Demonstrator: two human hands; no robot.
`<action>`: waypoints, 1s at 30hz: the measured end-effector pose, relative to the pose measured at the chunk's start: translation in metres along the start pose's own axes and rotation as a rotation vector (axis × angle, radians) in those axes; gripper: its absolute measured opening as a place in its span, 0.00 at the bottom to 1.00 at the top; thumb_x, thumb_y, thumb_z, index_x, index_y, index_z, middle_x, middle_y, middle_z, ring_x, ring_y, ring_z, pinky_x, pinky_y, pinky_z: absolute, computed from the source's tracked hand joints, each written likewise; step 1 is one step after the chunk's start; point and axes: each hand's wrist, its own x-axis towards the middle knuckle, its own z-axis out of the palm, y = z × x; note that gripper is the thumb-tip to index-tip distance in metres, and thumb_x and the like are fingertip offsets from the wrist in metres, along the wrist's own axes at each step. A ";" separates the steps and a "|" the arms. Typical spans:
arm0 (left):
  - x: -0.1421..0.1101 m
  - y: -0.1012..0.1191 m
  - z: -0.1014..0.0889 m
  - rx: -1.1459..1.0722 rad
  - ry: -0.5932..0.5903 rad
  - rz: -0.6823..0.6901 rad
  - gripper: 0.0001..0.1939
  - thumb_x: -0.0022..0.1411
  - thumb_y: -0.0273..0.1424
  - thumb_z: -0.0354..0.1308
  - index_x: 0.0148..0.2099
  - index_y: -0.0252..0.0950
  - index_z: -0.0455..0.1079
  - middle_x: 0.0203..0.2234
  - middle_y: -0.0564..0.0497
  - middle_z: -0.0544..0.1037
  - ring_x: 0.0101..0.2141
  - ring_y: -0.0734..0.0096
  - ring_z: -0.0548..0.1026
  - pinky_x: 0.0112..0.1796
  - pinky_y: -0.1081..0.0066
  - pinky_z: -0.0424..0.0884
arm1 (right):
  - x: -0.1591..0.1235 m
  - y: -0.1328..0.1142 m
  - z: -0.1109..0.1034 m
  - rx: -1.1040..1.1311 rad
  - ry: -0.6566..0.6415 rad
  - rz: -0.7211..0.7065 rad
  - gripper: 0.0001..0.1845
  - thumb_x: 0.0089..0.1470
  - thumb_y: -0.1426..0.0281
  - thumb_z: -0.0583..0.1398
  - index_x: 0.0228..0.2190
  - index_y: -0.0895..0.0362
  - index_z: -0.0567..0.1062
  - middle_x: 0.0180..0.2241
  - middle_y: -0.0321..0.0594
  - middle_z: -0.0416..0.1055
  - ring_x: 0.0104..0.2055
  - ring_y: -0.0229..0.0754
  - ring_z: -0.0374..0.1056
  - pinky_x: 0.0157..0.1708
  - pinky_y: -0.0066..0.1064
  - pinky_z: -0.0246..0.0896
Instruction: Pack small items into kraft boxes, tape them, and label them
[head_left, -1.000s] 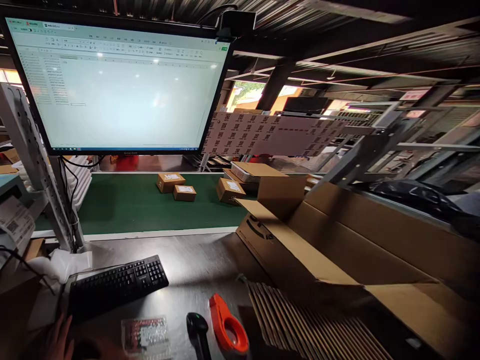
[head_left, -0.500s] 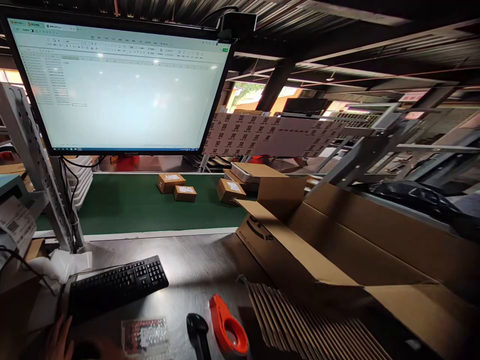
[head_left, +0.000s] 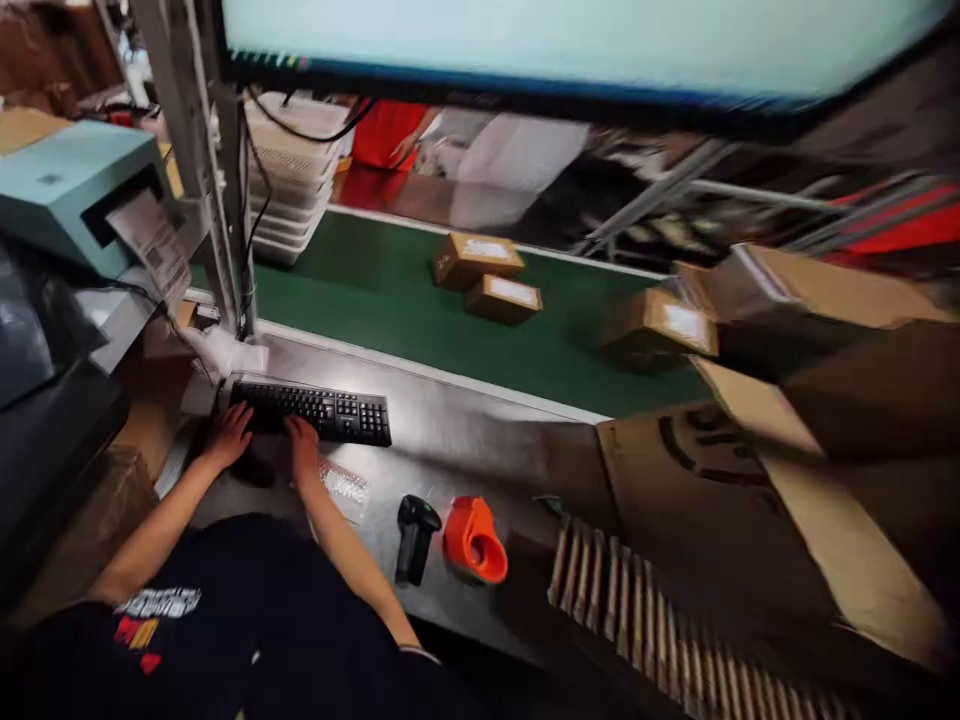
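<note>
A black keyboard (head_left: 349, 418) lies on the metal table. My left hand (head_left: 228, 438) rests at its left end, fingers stretched out over the keys. At the keyboard's front edge is my right hand (head_left: 303, 446), its fingers reaching onto the keys and holding nothing. A small clear plastic packet (head_left: 346, 490) lies beside my right forearm, partly covered by it. Between my wrists sits a dark rounded object (head_left: 253, 470), perhaps a mouse. To the right stand a black barcode scanner (head_left: 415, 540) and an orange tape dispenser (head_left: 475, 542).
A monitor (head_left: 525, 60) hangs above. Behind the table runs a green conveyor (head_left: 360, 290) with small cardboard boxes (head_left: 502, 298). On the right are a large open carton (head_left: 675, 470) and a row of flattened cardboard (head_left: 637, 600). A label printer (head_left: 82, 190) stands left.
The view has swung down and to the left. Both my hands now show at the keyboard; before, only part of the hands appeared at the lower left edge.
</note>
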 end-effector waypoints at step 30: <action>0.024 -0.034 0.183 0.035 0.277 -0.026 0.36 0.58 0.27 0.61 0.69 0.50 0.73 0.67 0.48 0.76 0.64 0.46 0.75 0.64 0.47 0.72 | 0.013 0.152 0.149 0.037 0.188 0.020 0.35 0.46 0.71 0.67 0.54 0.28 0.79 0.63 0.40 0.77 0.64 0.75 0.72 0.59 0.76 0.70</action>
